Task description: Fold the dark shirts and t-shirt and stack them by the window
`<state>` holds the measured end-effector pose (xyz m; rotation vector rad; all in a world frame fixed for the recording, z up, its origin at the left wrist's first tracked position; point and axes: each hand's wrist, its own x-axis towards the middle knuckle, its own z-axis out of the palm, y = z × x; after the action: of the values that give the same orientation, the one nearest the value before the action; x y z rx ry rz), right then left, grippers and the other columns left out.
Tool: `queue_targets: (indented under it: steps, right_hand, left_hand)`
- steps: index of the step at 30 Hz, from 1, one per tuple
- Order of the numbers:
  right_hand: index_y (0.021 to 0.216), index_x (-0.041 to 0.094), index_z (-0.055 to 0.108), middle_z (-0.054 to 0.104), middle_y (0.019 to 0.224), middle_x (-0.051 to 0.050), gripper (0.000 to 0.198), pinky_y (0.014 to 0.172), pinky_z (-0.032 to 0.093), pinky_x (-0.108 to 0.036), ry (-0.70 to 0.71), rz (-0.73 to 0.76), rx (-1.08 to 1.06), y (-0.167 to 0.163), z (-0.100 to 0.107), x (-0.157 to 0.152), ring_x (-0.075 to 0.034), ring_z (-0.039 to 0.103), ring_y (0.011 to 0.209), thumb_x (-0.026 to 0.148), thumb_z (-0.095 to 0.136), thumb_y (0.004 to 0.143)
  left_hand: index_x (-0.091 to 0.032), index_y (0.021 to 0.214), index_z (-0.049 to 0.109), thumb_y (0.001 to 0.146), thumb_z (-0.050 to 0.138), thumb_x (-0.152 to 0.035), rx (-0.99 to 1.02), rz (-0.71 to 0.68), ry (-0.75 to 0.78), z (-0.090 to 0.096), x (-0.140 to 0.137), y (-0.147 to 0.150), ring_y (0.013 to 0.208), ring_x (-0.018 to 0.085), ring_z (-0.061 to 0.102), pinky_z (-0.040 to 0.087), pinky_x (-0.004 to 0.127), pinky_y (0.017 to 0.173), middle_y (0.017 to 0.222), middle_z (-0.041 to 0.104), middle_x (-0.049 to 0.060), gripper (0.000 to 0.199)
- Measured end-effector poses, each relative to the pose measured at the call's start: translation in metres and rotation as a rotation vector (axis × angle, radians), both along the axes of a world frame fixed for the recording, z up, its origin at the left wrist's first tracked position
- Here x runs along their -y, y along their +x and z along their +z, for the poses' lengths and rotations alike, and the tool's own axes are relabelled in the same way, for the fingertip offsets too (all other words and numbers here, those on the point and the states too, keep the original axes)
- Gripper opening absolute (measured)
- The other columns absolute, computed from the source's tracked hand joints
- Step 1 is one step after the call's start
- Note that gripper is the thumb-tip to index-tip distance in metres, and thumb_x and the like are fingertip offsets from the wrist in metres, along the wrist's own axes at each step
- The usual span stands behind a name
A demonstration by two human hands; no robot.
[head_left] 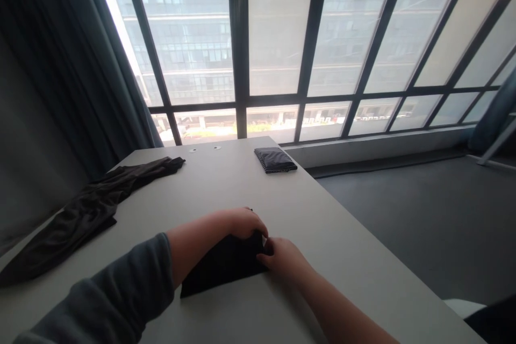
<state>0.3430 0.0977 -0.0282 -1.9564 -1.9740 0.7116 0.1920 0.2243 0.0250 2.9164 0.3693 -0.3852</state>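
Note:
A black piece of folded cloth (pixel 226 262) lies flat on the white table (pixel 217 188) in front of me. My left hand (pixel 246 223) reaches across its far side, with bent fingers closed on the far right corner. At the right edge my right hand (pixel 284 258) pinches the cloth between thumb and fingers. The two hands nearly meet at that corner. My left forearm and sleeve hide part of the cloth's left side. Which garment it is, I cannot tell.
A dark folded garment (pixel 276 160) rests near the table's far right corner. Along the left side lies a crumpled dark garment (pixel 88 209). Two small round fittings are set in the far edge. Behind are windows (pixel 280 35) and a dark curtain (pixel 52 54).

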Motion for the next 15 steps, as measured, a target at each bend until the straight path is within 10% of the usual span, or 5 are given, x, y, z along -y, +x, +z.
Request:
queue_targets:
  steps: [15]
  right_hand:
    - [0.082, 0.019, 0.077, 0.075, 0.083, -0.008, 0.016, 0.060, 0.026, -0.029, 0.021, -0.026, -0.029, 0.008, 0.014, 0.004, -0.018, 0.061, 0.074, 0.031, 0.066, 0.083]
  left_hand:
    - [-0.033, 0.111, 0.073, 0.088, 0.066, -0.018, -0.017, -0.033, 0.026, 0.011, -0.019, 0.001, 0.113, 0.023, 0.067, 0.037, 0.039, 0.112, 0.111, 0.078, -0.002, 0.028]
